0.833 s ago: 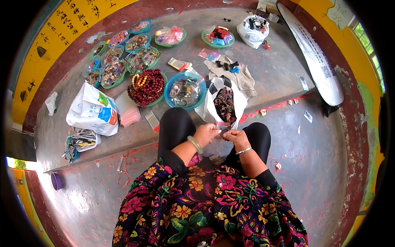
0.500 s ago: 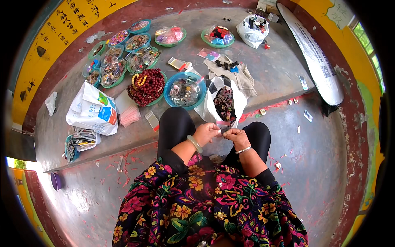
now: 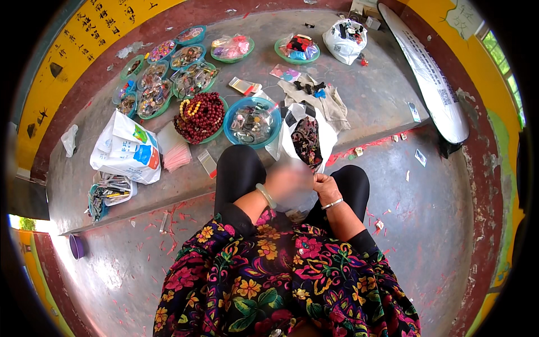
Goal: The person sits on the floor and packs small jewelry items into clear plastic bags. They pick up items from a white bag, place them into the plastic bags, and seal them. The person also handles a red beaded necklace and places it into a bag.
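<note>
Between my knees, both my hands are close together in front of a white plastic bag [image 3: 324,124]. Inside its mouth lies a bunch of dark, pink-patterned fabric pieces [image 3: 306,140]. A blurred patch covers my left hand [image 3: 284,182], so its fingers and anything in them cannot be made out. My right hand [image 3: 327,190] is closed, thumb and fingers pinched together at the patch's right edge; what they pinch is too small or hidden. Below the hands, a clear plastic bag [image 3: 295,215] shows in part on my lap.
A blue basin [image 3: 229,132] of small packets stands beyond my left knee, next to a heap of dark red beads [image 3: 210,115]. Farther off are several basins of trinkets and another white bag [image 3: 337,49]. Pens fill a container [image 3: 130,194] at left. The raised platform's edge crosses ahead.
The left hand's fingers were clear before, pinched near a small dark piece; a blur now hides them. My right hand has shifted very slightly and stays pinched.
</note>
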The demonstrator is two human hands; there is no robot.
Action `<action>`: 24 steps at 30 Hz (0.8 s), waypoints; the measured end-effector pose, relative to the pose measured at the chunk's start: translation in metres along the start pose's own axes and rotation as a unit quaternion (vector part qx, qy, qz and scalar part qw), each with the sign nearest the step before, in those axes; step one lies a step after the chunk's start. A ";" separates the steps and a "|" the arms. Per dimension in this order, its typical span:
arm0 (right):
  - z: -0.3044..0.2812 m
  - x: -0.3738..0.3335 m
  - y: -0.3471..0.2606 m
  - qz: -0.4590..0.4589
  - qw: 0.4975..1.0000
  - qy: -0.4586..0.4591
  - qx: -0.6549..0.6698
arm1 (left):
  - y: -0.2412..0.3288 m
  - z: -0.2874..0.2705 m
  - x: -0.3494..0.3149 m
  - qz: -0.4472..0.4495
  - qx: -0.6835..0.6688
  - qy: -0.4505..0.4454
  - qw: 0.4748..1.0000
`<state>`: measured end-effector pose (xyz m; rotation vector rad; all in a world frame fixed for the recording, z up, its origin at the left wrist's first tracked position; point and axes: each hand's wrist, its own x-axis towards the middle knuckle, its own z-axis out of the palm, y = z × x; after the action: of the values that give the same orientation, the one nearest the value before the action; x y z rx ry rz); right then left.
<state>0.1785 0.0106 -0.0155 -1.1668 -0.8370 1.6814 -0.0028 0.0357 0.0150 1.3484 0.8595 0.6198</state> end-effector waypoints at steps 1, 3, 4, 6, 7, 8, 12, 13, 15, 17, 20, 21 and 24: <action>-0.001 0.001 0.001 -0.002 1.000 -0.003 0.000 | -0.002 0.000 0.000 -0.004 -0.001 0.001 1.000; -0.001 0.001 0.001 -0.003 1.000 -0.006 -0.002 | -0.007 -0.001 0.002 -0.012 -0.017 0.002 1.000; -0.001 0.001 0.002 -0.003 1.000 -0.005 -0.005 | -0.008 -0.001 0.002 -0.015 -0.022 0.002 1.000; 0.001 0.001 0.000 -0.007 1.000 -0.004 -0.004 | -0.009 -0.001 0.003 -0.011 -0.019 -0.001 1.000; 0.004 -0.001 -0.003 -0.011 1.000 -0.005 0.001 | -0.010 -0.001 0.003 -0.008 -0.017 -0.002 1.000; 0.006 -0.002 -0.004 -0.016 1.000 -0.005 0.006 | -0.010 -0.001 0.003 -0.001 -0.011 -0.002 1.000; 0.003 0.001 0.002 -0.032 0.996 0.025 -0.075 | -0.010 0.000 0.003 -0.004 -0.026 0.006 1.000; -0.001 0.004 0.006 -0.040 0.991 0.039 -0.118 | -0.011 0.001 0.003 -0.011 -0.032 0.009 0.999; -0.002 0.004 0.009 -0.064 0.974 0.072 -0.207 | -0.016 0.001 0.005 -0.030 -0.032 0.011 0.999; 0.004 0.002 0.007 -0.094 0.943 0.110 -0.298 | -0.019 0.003 0.004 -0.037 -0.021 0.008 0.999; 0.026 -0.010 -0.015 -0.303 0.798 0.161 -0.496 | -0.035 0.008 0.007 -0.055 -0.018 0.030 0.998; 0.025 -0.009 -0.013 -0.331 0.766 0.153 -0.529 | -0.034 0.008 0.008 -0.045 -0.023 0.034 0.998; 0.019 -0.004 -0.004 -0.381 0.690 0.127 -0.602 | -0.030 0.006 0.006 0.006 -0.042 0.040 0.998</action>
<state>0.1622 0.0077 -0.0047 -1.4475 -2.0042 0.0900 0.0031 0.0326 -0.0154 1.2620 0.8801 0.7156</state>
